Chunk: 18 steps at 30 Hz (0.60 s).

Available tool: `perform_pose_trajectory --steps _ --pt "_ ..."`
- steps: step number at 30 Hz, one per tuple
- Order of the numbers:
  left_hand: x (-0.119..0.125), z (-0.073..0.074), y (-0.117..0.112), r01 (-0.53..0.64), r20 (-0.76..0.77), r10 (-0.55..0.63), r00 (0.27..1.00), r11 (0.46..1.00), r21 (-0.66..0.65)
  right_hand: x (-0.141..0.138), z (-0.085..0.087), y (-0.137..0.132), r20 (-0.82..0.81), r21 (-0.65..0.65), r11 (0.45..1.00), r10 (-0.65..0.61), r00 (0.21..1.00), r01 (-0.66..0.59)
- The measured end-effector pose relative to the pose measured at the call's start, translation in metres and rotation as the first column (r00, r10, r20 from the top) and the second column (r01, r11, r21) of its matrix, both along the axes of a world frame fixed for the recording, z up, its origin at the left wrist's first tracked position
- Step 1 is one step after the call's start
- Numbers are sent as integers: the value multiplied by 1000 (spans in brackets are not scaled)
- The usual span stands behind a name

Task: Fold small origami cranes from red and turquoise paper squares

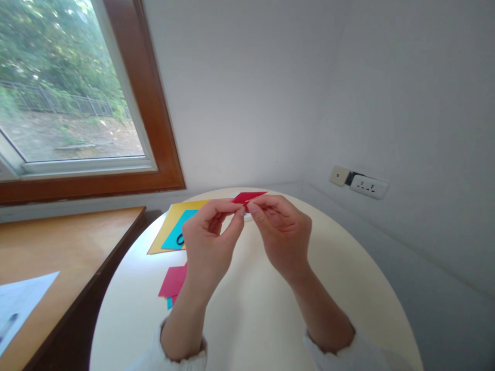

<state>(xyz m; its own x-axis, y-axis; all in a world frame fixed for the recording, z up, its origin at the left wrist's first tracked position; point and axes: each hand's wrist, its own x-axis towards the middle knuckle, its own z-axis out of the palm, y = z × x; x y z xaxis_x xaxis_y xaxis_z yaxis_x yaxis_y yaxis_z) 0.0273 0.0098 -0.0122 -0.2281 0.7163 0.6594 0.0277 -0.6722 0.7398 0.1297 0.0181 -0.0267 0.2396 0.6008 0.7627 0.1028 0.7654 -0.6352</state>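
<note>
My left hand (209, 242) and my right hand (286, 234) meet above the far part of the round table. Thumb and forefinger of each pinch a small piece of red paper (246, 205), mostly covered by the fingertips. Just behind it shows a flat red sheet (250, 196); whether the two are joined I cannot tell. Below the fingertips, a white rounded edge (248, 218) of some object peeks out. To the left of my left hand lie yellow paper (170, 219) and blue paper (181, 226), with a black loop (180, 239), perhaps a scissors handle, on the blue.
Pinkish-red paper pieces (172, 281) and a blue scrap (169, 303) lie near my left forearm on the white table (255, 319). A wooden desk (77, 232) with a printed sheet (23, 299) stands left. Wall sockets (369, 186) are at right, a window (69, 82) at left.
</note>
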Motion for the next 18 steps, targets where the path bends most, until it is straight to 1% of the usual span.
perform_pose_trajectory --steps 6,13,18 --pt "1 0 -1 1 15 -1 1000 1000 -30 -4 -3 0 -10 30 999 -19 1000 19" --pt "2 -2 1 3 40 -2 999 1000 -21 -4 -5 2 -3 54 996 -67 998 67" --pt "3 -4 3 16 38 -15 999 1000 -10 -5 -6 4 -9 51 996 -75 997 75"
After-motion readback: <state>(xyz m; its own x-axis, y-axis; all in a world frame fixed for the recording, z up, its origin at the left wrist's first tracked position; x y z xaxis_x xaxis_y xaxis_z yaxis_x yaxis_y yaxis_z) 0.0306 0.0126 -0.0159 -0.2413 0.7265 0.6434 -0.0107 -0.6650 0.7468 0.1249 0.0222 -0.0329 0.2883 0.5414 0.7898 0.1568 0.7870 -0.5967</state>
